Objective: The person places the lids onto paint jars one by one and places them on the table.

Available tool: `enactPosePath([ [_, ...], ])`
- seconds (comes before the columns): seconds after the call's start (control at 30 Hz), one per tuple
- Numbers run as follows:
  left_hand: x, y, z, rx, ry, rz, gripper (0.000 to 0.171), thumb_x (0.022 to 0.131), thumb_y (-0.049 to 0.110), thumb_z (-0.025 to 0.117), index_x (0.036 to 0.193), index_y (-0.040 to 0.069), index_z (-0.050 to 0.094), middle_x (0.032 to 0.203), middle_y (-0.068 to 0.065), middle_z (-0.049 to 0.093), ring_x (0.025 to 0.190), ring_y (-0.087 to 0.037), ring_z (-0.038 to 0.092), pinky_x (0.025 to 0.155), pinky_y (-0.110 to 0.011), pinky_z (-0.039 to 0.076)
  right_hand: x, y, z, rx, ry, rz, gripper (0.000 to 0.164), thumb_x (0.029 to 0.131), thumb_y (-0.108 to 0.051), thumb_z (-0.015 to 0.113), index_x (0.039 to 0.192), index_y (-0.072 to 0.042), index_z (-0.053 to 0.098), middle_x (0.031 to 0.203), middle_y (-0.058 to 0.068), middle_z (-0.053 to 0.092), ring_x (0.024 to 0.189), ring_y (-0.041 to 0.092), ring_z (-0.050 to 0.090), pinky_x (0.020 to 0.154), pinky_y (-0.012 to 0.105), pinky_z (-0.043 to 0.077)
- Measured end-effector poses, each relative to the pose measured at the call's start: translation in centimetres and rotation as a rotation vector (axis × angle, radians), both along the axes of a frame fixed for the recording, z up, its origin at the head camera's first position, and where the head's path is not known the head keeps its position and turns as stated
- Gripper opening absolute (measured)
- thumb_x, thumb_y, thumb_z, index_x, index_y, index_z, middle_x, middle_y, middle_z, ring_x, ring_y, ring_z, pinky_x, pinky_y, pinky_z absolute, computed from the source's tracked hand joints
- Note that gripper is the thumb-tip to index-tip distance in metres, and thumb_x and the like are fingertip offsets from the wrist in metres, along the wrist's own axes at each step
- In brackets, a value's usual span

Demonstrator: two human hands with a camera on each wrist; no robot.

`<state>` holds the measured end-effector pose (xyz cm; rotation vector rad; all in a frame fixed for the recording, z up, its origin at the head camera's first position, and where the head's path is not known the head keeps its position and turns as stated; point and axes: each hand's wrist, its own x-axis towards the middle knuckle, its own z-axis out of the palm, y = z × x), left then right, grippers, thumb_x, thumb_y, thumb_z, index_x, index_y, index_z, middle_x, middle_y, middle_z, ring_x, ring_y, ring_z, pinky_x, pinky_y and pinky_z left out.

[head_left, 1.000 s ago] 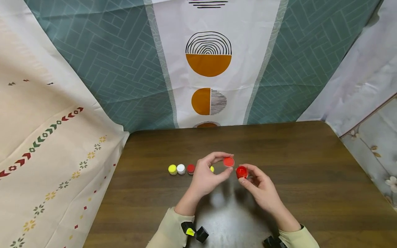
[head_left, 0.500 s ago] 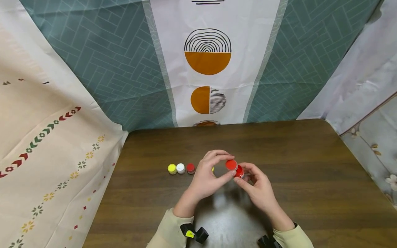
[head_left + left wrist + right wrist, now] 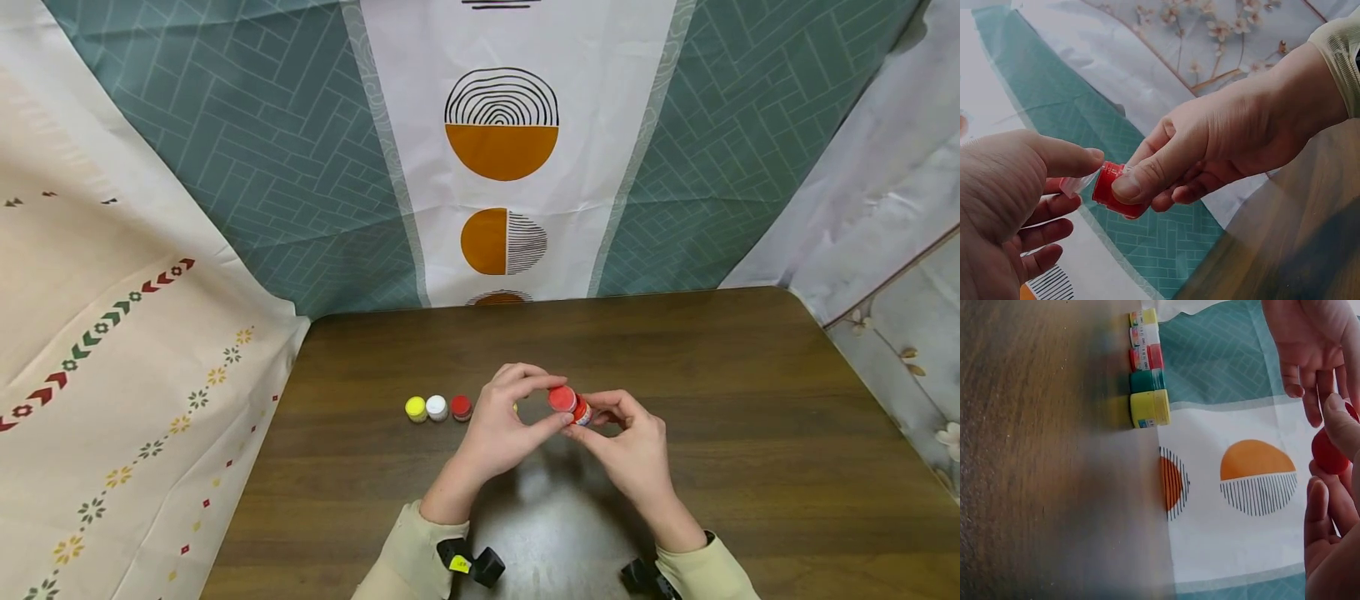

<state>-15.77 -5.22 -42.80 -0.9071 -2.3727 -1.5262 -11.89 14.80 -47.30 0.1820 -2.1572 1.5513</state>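
Above the table, my left hand (image 3: 495, 429) pinches a round red lid (image 3: 562, 398) between thumb and fingers. My right hand (image 3: 636, 450) grips a small red paint jar (image 3: 582, 411) just to the right of the lid. In the left wrist view the jar (image 3: 1105, 186) is tilted, its mouth end toward the lid (image 3: 1077, 184). The lid sits at an angle to that rim; whether they touch I cannot tell. Part of the jar is hidden by the right thumb and fingers.
A row of small paint jars stands on the brown table (image 3: 360, 483): yellow (image 3: 416, 408), white (image 3: 437, 407) and red (image 3: 461, 407). The right wrist view adds a green jar (image 3: 1146, 381) and another yellow jar (image 3: 1149, 409), largely behind my left hand in the head view. Patterned cloths hang around the table.
My right hand has brought the red jar left toward the lid and tilted it. The left hand has shifted slightly right with the lid. The gap between lid and jar has narrowed.
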Motion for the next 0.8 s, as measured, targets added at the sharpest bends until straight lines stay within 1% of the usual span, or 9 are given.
enactPosePath([
  [0.1,0.01,0.00,0.07,-0.012,-0.001,-0.003,0.038,0.087,0.017,0.092,0.123,0.014,0.081,0.115,0.008,0.071,0.113,-0.012,0.059,0.089,-0.044,0.054,-0.08,-0.09,-0.03,0.002,0.027,-0.002,0.050,0.063,0.003,0.102,0.105,-0.012,0.079,0.091,0.000,0.079,0.074,0.012,0.070,0.074,0.019,0.057],
  [0.27,-0.01,-0.01,0.14,-0.042,0.012,-0.006,0.038,0.087,0.017,0.092,0.124,0.013,0.080,0.113,0.007,0.073,0.114,-0.011,0.059,0.092,-0.037,0.053,-0.18,-0.23,-0.18,0.004,0.054,0.007,0.049,0.063,0.005,0.101,0.105,-0.010,0.080,0.091,0.001,0.080,0.076,0.009,0.072,0.075,0.019,0.058],
  [0.33,-0.06,-0.05,0.09,-0.049,0.011,-0.019,0.037,0.088,0.016,0.091,0.123,0.012,0.080,0.113,0.006,0.074,0.116,-0.012,0.059,0.094,-0.037,0.053,-0.21,-0.32,-0.21,0.014,0.072,0.012,0.051,0.062,0.009,0.100,0.104,-0.007,0.079,0.091,0.004,0.080,0.077,0.006,0.072,0.075,0.017,0.057],
  [0.37,-0.10,-0.09,0.05,-0.051,0.010,-0.029,0.036,0.089,0.016,0.090,0.123,0.012,0.080,0.114,0.006,0.074,0.116,-0.012,0.059,0.096,-0.037,0.052,-0.06,-0.47,0.16,0.019,0.082,0.014,0.050,0.061,0.011,0.099,0.104,-0.005,0.078,0.091,0.006,0.080,0.077,0.003,0.071,0.075,0.016,0.057],
  [0.47,-0.18,-0.19,-0.01,-0.060,-0.002,-0.057,0.036,0.090,0.017,0.089,0.124,0.012,0.080,0.118,0.006,0.073,0.120,-0.012,0.058,0.099,-0.038,0.051,-0.06,-0.47,0.02,0.035,0.098,0.020,0.051,0.061,0.013,0.098,0.104,-0.004,0.078,0.091,0.007,0.080,0.078,0.001,0.071,0.075,0.017,0.057],
  [0.53,-0.15,-0.20,-0.01,-0.064,-0.013,-0.060,0.036,0.090,0.019,0.089,0.124,0.013,0.080,0.119,0.006,0.072,0.119,-0.012,0.058,0.098,-0.038,0.052,-0.01,-0.48,-0.03,0.039,0.095,0.018,0.050,0.062,0.014,0.098,0.104,-0.005,0.078,0.091,0.007,0.080,0.078,0.001,0.071,0.076,0.017,0.058],
  [0.63,-0.08,-0.08,0.05,-0.066,-0.038,-0.041,0.034,0.091,0.022,0.088,0.124,0.015,0.081,0.118,0.008,0.071,0.116,-0.011,0.059,0.092,-0.036,0.052,-0.16,-0.36,-0.52,0.033,0.086,0.013,0.051,0.062,0.011,0.099,0.105,-0.007,0.078,0.092,0.005,0.080,0.078,0.004,0.072,0.076,0.018,0.058],
  [0.73,-0.05,-0.06,0.11,-0.054,-0.057,-0.025,0.032,0.091,0.020,0.089,0.122,0.016,0.082,0.114,0.010,0.072,0.110,-0.012,0.060,0.088,-0.035,0.051,-0.18,-0.51,-0.52,0.031,0.087,0.007,0.052,0.059,0.012,0.100,0.104,-0.004,0.078,0.092,0.007,0.080,0.077,0.005,0.072,0.075,0.017,0.058],
  [0.8,-0.08,-0.17,0.21,-0.044,-0.066,-0.032,0.032,0.090,0.017,0.089,0.121,0.016,0.082,0.112,0.011,0.073,0.109,-0.012,0.061,0.087,-0.037,0.052,-0.19,-0.57,-0.53,0.025,0.081,0.006,0.053,0.059,0.012,0.100,0.104,-0.004,0.078,0.092,0.008,0.080,0.077,0.004,0.072,0.075,0.017,0.058],
])
